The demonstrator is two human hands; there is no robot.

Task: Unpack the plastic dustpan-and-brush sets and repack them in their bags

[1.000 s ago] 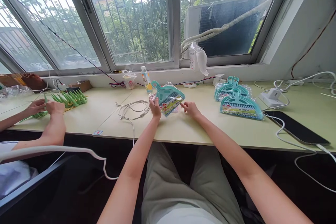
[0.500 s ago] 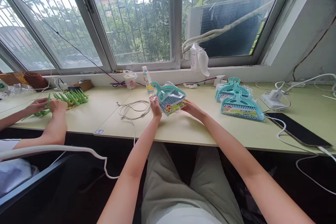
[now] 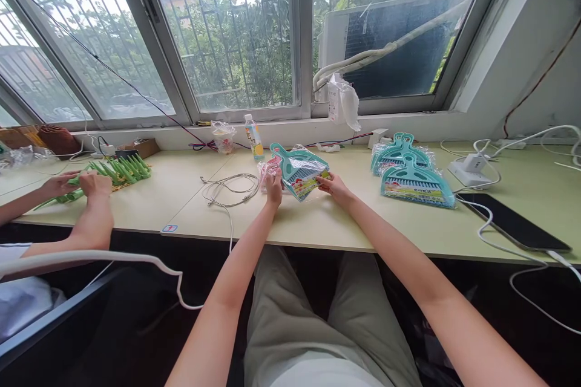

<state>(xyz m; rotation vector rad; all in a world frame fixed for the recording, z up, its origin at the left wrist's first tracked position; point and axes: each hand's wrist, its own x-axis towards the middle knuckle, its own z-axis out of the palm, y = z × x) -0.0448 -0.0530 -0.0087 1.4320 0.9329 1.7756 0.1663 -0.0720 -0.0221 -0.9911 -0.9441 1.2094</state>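
Observation:
A teal dustpan-and-brush set (image 3: 299,168) in clear plastic wrap, with a yellow label along its lower edge, is held up over the table in front of me. My left hand (image 3: 274,186) grips its left side, and my right hand (image 3: 334,186) pinches its right lower corner. The set is tilted, its looped handle pointing up and left. Beside my left fingers shows crinkled clear-pinkish plastic (image 3: 267,169); whether it belongs to the same wrapper I cannot tell. More wrapped dustpan sets (image 3: 415,181) lie stacked on the table to the right.
A coiled cable (image 3: 231,188) lies left of my hands. Behind stand a drink bottle (image 3: 254,138) and a bagged cup (image 3: 223,138). On the right are a black phone (image 3: 515,222) and a white power strip (image 3: 469,170). A co-worker's hands (image 3: 93,184) handle green items at left.
The held dustpan set has shifted slightly right and its tilt has changed a little. My left hand has moved right with it. The co-worker's hands have moved slightly.

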